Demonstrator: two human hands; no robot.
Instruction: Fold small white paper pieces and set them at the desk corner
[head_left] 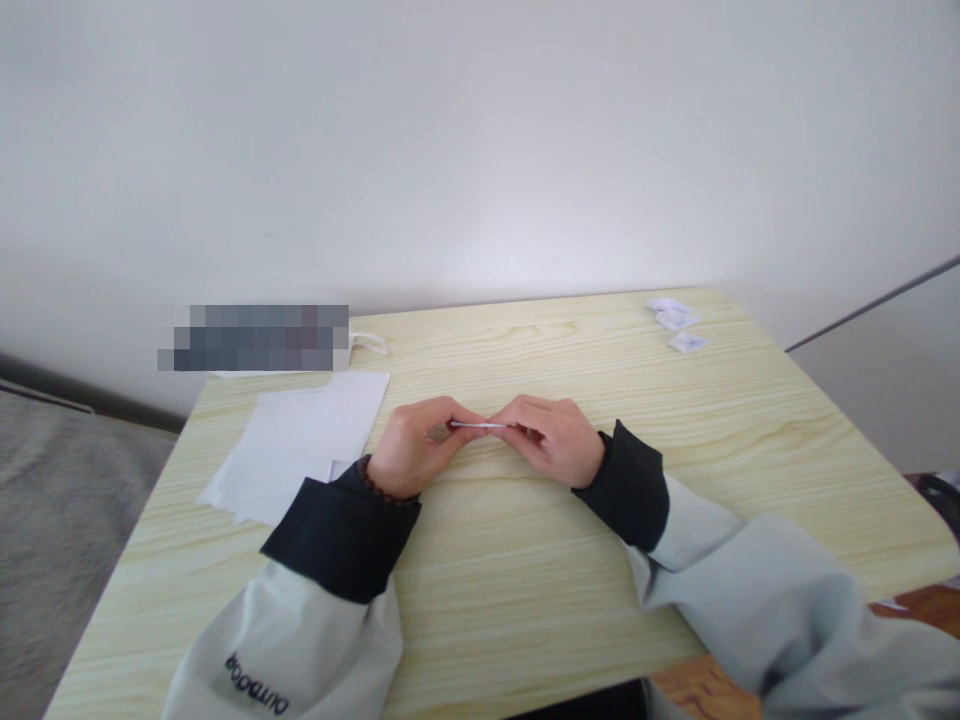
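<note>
A small folded piece of white paper (480,425), seen edge-on as a thin strip, is pinched between both hands over the middle of the table. My left hand (421,440) grips its left part between thumb and fingers. From the right, my right hand (553,437) pinches the other part, and the fingertips of both hands meet at the centre. Left of my left hand lie loose sheets of white paper (281,440), overlapping one another. Most of the held paper is hidden by my fingers.
Several small folded white papers (675,318) lie at the table's far right. A blurred-out object (259,340) with a white cord (371,343) sits at the back left. Behind the light wooden table (510,560) rises a white wall (480,150).
</note>
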